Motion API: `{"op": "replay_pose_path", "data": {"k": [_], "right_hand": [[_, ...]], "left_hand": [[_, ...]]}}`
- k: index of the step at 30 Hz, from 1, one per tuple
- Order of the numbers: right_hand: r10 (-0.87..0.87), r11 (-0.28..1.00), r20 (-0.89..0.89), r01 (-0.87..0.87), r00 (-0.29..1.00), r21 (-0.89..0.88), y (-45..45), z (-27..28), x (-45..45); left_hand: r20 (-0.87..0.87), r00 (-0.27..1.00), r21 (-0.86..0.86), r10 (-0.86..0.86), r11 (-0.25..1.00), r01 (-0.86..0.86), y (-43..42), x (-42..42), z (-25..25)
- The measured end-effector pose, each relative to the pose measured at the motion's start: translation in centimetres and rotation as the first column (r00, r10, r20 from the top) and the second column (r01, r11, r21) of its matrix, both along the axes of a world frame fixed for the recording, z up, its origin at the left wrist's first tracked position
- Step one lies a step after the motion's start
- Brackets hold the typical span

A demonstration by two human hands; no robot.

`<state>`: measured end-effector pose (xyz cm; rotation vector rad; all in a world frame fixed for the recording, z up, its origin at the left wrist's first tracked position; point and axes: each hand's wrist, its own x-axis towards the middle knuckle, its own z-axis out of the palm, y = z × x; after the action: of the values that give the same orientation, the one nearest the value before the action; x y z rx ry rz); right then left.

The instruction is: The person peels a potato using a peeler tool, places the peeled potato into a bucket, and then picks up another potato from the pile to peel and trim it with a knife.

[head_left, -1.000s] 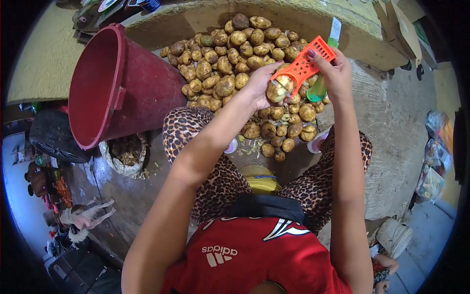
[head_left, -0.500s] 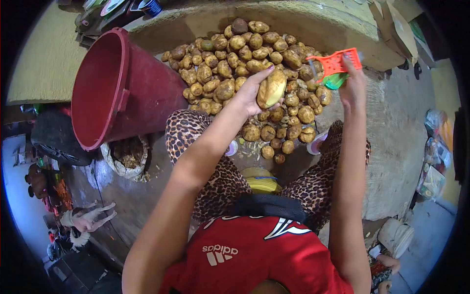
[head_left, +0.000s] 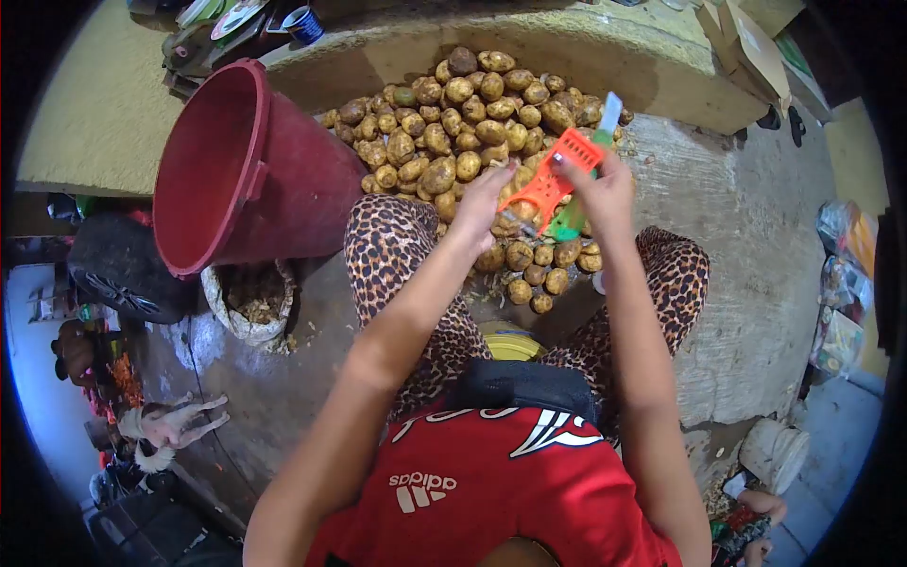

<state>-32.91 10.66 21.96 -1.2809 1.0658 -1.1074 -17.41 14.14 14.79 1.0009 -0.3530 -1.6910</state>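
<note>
My left hand (head_left: 481, 205) is closed around a partly peeled potato, now blurred and mostly hidden beside the peeler. My right hand (head_left: 605, 194) grips an orange peeler (head_left: 567, 165), its blade end close to the left fingers. A green piece with a pale, flat tip (head_left: 612, 111) shows behind the peeler in the same hand; its kind is unclear. Beyond both hands lies a heap of brown, unpeeled potatoes (head_left: 437, 140) on the floor.
A large red bucket (head_left: 307, 180) leans at the left of the heap. Below it sits a white sack (head_left: 227, 317) with scraps. A yellow container (head_left: 510, 347) is between my knees. A low wall (head_left: 378, 66) runs behind the heap. A dog (head_left: 175, 425) lies at left.
My right hand has brought the orange peeler left and down to the potato in my left hand. The peeler has turned, and the left hand has shifted slightly.
</note>
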Motion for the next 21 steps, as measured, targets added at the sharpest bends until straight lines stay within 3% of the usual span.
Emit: {"op": "replay_pose_path", "data": {"k": [1,4,7,10,12,15,18,21], "right_hand": [[-0.041,0.999,0.051,0.041,0.998,0.001,-0.6,-0.1,-0.6],[-0.257,0.954,-0.187,0.218,0.948,-0.207,-4.0,-1.2,-3.7],[-0.306,0.948,0.176,0.315,0.936,-0.03,-6.0,-1.8,-5.9],[-0.3,0.954,0.091,0.297,0.95,0.047,-4.0,-1.0,-5.2],[-0.229,0.968,0.254,0.194,0.94,0.157,-2.5,-0.5,-4.6],[-0.15,0.952,0.359,0.035,0.921,0.306,-0.9,-0.2,-4.4],[-0.036,0.961,0.299,-0.049,0.953,0.273,0.2,-0.9,-3.2],[0.073,0.984,0.064,-0.083,0.995,0.161,1.2,-0.9,-1.9]], "left_hand": [[-0.003,0.999,0.006,-0.036,0.999,0.036,0.4,-0.1,0.5],[-0.013,0.988,0.031,-0.151,0.988,0.151,2.0,-0.2,2.2],[-0.022,0.994,0.025,-0.105,0.994,0.105,3.1,-0.4,3.0],[-0.085,0.991,0.009,-0.098,0.995,0.099,3.3,0.1,2.7],[-0.203,0.974,-0.003,-0.103,0.995,0.104,3.2,0.1,3.3],[-0.112,0.985,-0.12,-0.132,0.986,0.119,3.0,0.1,3.2],[-0.12,0.992,-0.021,-0.048,0.999,0.046,2.9,-0.4,2.8],[-0.214,0.972,0.156,-0.099,0.979,0.134,2.6,0.0,2.1]]}}
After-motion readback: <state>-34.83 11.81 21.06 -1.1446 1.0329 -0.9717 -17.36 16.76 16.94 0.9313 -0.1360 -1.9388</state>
